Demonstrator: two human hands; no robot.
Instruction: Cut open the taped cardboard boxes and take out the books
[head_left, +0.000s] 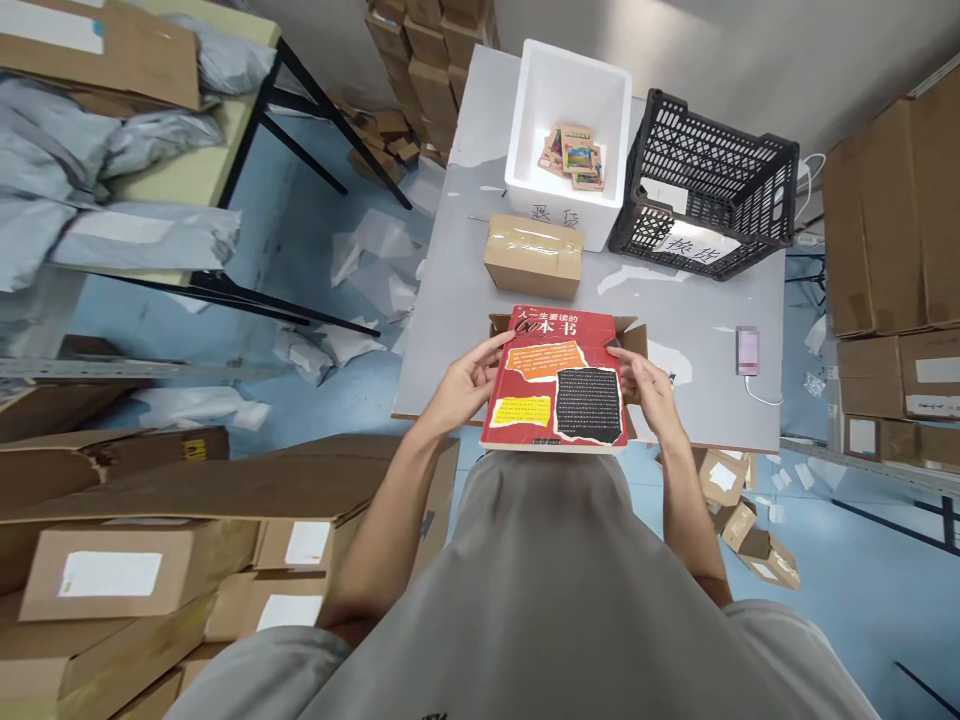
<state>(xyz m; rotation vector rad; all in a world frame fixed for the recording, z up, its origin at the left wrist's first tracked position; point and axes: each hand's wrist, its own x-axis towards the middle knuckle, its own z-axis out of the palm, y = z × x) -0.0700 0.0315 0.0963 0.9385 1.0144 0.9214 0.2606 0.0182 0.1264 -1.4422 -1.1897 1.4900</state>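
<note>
A red book (525,375) with orange, yellow and black patches on its cover is held up close to my body, at the table's near edge. My left hand (472,378) grips its left side, and my right hand (646,385) grips its right side near the upper corner. Beneath the book, mostly hidden by it, is an open cardboard box (632,340) with its flaps showing at both sides. Just beyond it stands a taped brown carton (534,258).
On the grey table (450,300) stand a white foam box (566,205) with several small cards inside, a black plastic crate (709,200) and a phone (748,352) on a cable. Cartons (112,570) fill the lower left. Grey parcels (150,235) lie on a side table.
</note>
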